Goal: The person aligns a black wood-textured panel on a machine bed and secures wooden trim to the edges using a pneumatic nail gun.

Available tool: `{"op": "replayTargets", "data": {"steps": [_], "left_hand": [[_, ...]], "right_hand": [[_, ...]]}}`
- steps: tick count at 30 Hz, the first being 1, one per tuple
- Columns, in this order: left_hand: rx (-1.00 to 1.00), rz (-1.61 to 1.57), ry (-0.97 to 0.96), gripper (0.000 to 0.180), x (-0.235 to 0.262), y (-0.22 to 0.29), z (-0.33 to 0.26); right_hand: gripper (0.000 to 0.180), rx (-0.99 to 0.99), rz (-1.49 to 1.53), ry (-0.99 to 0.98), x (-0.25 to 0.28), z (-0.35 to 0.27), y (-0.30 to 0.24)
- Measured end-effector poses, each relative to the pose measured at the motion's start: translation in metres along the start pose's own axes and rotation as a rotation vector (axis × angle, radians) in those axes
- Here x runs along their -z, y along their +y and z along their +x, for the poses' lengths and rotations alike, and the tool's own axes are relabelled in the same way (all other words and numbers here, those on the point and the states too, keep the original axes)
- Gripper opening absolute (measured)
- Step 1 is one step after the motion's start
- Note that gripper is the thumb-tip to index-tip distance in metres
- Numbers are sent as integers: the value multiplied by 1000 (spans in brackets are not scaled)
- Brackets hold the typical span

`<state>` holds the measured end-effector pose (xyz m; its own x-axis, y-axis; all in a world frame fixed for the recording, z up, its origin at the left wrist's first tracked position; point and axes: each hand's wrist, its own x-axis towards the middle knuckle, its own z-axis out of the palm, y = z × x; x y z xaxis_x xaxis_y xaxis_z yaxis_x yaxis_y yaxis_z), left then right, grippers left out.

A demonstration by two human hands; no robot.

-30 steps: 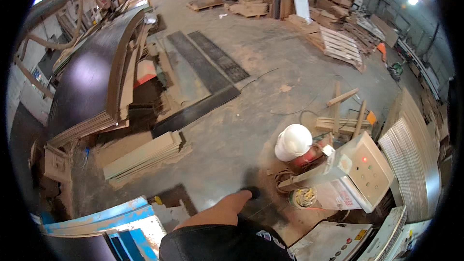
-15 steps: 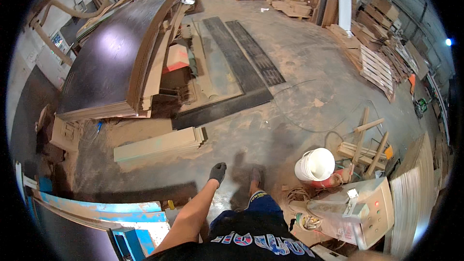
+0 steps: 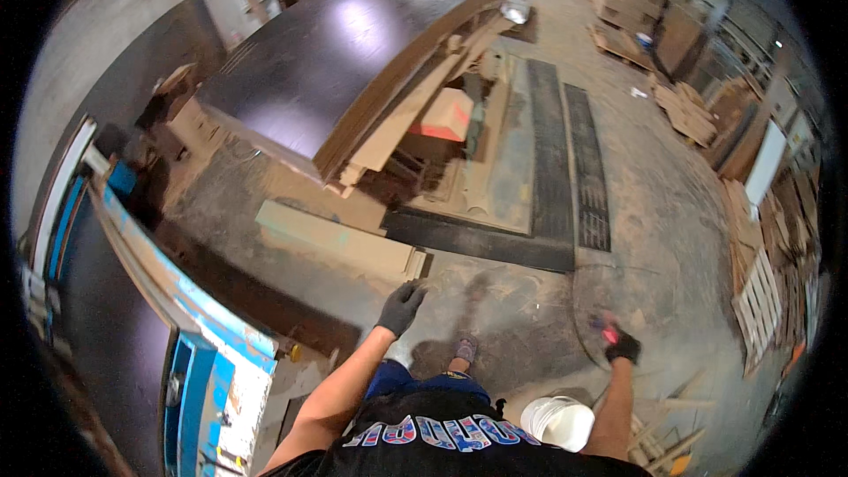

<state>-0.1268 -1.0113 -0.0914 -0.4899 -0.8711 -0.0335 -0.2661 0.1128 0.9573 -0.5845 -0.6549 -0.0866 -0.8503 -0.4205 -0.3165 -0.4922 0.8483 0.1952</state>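
Observation:
My left hand (image 3: 402, 307), in a dark glove, is held out in front of me with its fingers stretched and nothing in them. It appears just nearer to me than the end of a low stack of long, narrow boards (image 3: 340, 241) on the floor. Off to the right, my gloved right hand (image 3: 624, 348) is closed on a small red object (image 3: 610, 334). Motion blur keeps me from telling its kind. Close to my right forearm stands a white bucket (image 3: 565, 425).
A tall stack of large dark panels (image 3: 327, 62) stands ahead to the left. Black strips (image 3: 552, 168) lie on the floor beyond the boards. A blue machine frame (image 3: 190, 296) is at my left. Wooden scraps and a white pallet (image 3: 758, 309) stand on the right.
The view has turned left and come closer to the board stack. My right hand has come into view with the red object. My left hand's fingers have gone from curled to stretched.

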Motion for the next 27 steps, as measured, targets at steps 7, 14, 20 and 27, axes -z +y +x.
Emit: {"op": "replayTargets", "data": {"steps": [7, 14, 20, 27], "left_hand": [[22, 120, 151, 49, 20, 51, 4], [-47, 449, 609, 75, 144, 30, -26], [92, -61, 708, 78, 229, 11, -55], [112, 217, 781, 77, 277, -3, -72]], "right_hand": [[49, 898, 645, -78, 3, 18, -393], [27, 1355, 1238, -841, 110, -123, -584], [17, 1165, 1199, -1180, 159, -207, -680], [11, 941, 1188, -1518, 150, -255, -770]]}}
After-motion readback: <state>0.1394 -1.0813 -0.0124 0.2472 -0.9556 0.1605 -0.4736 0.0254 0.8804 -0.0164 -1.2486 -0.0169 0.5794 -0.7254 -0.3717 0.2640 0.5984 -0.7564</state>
